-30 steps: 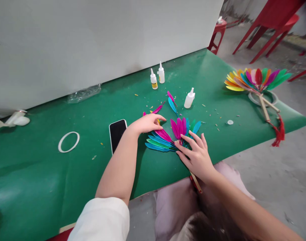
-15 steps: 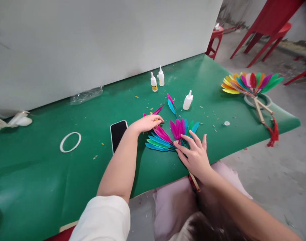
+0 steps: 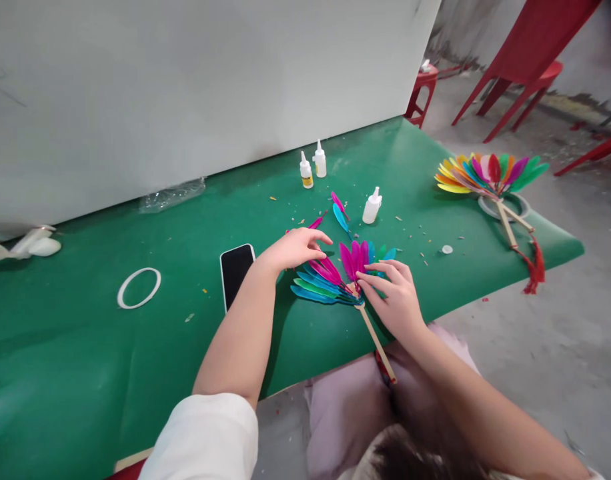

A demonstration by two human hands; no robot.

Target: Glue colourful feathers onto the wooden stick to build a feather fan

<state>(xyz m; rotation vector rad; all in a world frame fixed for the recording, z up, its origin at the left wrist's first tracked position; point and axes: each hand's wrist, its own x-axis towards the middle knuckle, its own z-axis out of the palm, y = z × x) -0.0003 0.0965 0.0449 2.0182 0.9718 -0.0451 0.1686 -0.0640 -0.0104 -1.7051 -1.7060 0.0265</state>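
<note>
Over the table's near edge, above the lap, with its wooden handle [image 3: 378,343] jutting out: a half-feathered fan [image 3: 355,291], its feathers spread on the green table [image 3: 85,320]. At the fan's right side, right hand [image 3: 398,300] with fingertips close together against the magenta feathers' base; impossible to tell whether clamped. Over the left feathers, left hand [image 3: 298,248] with thumb and fingers apart; contact unclear. Beside the left forearm, partly covered, a phone [image 3: 237,270]. Well left, across green tabletop, a white ring [image 3: 120,293]. Just beyond the hands, closest to reach, loose feathers [image 3: 340,217], then a single bottle [image 3: 371,207], with a small cap [image 3: 447,250] to its right. Near the right-hand edge, a finished-looking fan [image 3: 494,172] over a clear ring [image 3: 521,211], its red tassel [image 3: 535,268] at the edge. Farther back, two upright bottles [image 3: 306,173], near the pale panel [image 3: 210,73] bounding the far edge, with crumpled plastic [image 3: 173,195] against it.
</note>
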